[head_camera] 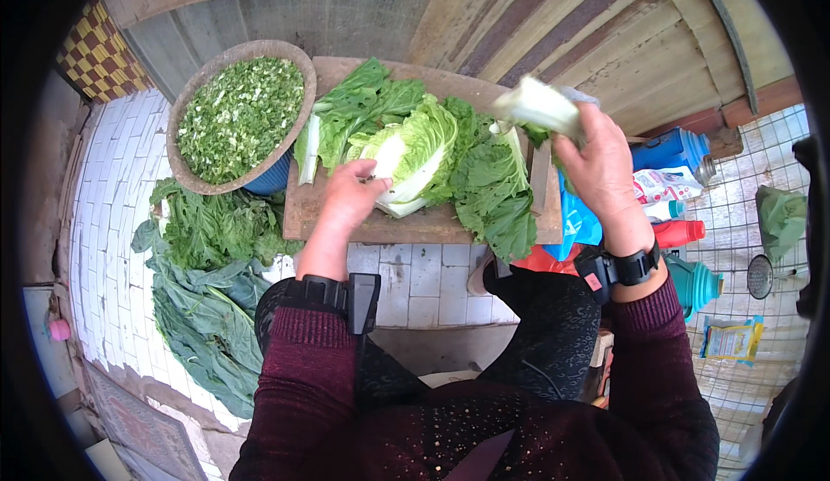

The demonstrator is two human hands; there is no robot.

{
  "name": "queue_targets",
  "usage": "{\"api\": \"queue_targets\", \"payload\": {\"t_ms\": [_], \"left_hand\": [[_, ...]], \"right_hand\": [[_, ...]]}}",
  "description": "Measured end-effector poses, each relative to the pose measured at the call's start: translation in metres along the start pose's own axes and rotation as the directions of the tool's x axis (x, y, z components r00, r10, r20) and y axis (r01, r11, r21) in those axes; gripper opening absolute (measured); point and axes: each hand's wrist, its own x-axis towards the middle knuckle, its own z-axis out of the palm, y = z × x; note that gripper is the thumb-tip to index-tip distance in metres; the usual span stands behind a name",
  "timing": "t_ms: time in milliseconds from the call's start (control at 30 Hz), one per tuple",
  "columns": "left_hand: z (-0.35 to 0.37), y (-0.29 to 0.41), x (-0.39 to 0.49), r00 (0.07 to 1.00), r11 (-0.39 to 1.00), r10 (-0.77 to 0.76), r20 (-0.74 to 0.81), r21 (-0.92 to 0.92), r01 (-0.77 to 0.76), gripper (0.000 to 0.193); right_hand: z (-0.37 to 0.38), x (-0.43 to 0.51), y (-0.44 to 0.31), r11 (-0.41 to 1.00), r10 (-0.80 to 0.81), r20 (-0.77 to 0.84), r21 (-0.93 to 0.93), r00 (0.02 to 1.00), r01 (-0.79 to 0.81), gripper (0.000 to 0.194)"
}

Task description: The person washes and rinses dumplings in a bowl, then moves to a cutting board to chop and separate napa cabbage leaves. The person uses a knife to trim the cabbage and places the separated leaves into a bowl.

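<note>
A pale half-stripped head of napa cabbage (425, 150) lies on a wooden board (311, 212), amid loose green leaves. My left hand (350, 196) grips its near left side, thumb and fingers against the white ribs. Raised above the right end of the board, my right hand (600, 157) holds a cabbage leaf (541, 105) by its thick white stalk; the leaf is blurred, and its green part is mostly hidden behind the hand. Beneath it, dark outer leaves (493, 189) droop over the board's front edge. More leaves (363, 102) are spread at the back left.
Left of the board, a round basin (308, 85) of chopped greens rests on a blue container (269, 179). Large leaves (207, 325) cover the tiled floor below. Wooden panels (350, 14) rise behind. Bottles, a blue jug (671, 150) and packets stand at the right.
</note>
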Motion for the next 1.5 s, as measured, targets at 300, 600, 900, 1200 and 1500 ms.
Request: {"api": "queue_targets", "payload": {"t_ms": [300, 600, 900, 1200, 1500], "left_hand": [[-0.008, -0.028, 0.007, 0.989, 0.960, -0.145, -0.012, 0.239, 0.143, 0.034], [-0.011, -0.014, -0.008, 0.952, 0.923, 0.299, 0.066, 0.233, -0.306, 0.023], [-0.026, 0.001, -0.025, 0.986, 0.947, 0.104, 0.132, 0.290, -0.138, 0.039], [-0.006, -0.012, -0.019, 0.964, 0.968, -0.182, 0.194, 0.210, 0.141, 0.050], [0.017, -0.004, -0.015, 0.996, 0.952, -0.083, 0.040, 0.297, 0.068, 0.040]], "right_hand": [[0.095, -0.015, 0.040, 0.947, 0.321, 0.457, -0.128, 0.829, -0.296, 0.074], [0.153, -0.001, -0.063, 0.964, -0.264, 0.423, 0.114, 0.867, 0.239, 0.059], [0.148, 0.001, -0.072, 0.885, -0.402, 0.371, -0.078, 0.837, 0.459, 0.033], [0.115, -0.035, -0.113, 0.842, -0.497, 0.392, 0.001, 0.774, 0.539, 0.005], [0.119, -0.084, -0.147, 0.888, -0.457, 0.366, 0.129, 0.811, 0.442, 0.004]]}}
